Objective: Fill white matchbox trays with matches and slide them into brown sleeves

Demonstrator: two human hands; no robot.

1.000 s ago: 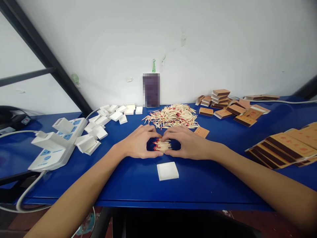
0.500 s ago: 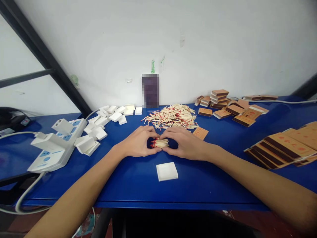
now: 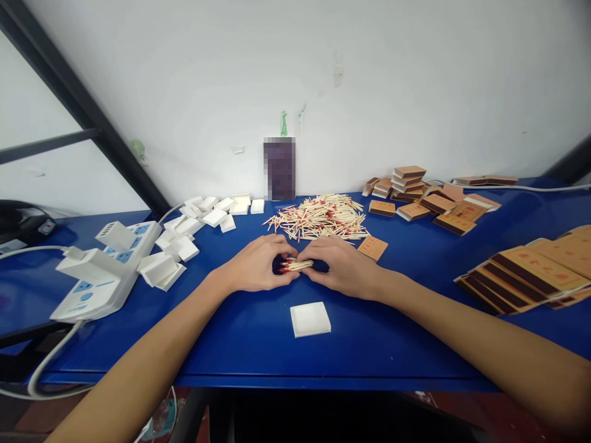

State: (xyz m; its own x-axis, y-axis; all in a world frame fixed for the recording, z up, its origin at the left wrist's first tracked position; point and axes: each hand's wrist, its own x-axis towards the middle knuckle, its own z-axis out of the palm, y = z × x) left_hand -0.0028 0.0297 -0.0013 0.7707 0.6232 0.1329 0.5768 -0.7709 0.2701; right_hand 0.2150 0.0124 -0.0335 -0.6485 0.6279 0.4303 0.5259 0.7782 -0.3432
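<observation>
A small bundle of matches (image 3: 296,266) lies between my two hands, red heads toward the left. My left hand (image 3: 259,264) curls round the head side, thumb and fingers closed on the bundle. From the other side my right hand (image 3: 345,267) pinches the plain ends with thumb and fingertips. Just in front of the hands a white matchbox tray (image 3: 311,319) lies on the blue table (image 3: 258,351). Behind them spreads a heap of loose matches (image 3: 325,215). An orange card-like matchbox piece (image 3: 373,248) lies beside the heap, near my right wrist.
White inner trays (image 3: 184,231) are piled at the left, close to a white power strip (image 3: 111,271) with plugged-in adapters. Matchbox sleeves (image 3: 418,197) lie stacked at the back right, larger ones (image 3: 526,274) at the right. A pixelated dark rectangle (image 3: 279,169) stands against the wall.
The matches between my hands are squeezed into a tighter, slightly tilted bundle. My right hand's fingers have drawn in a little to the left. The white tray stays in place.
</observation>
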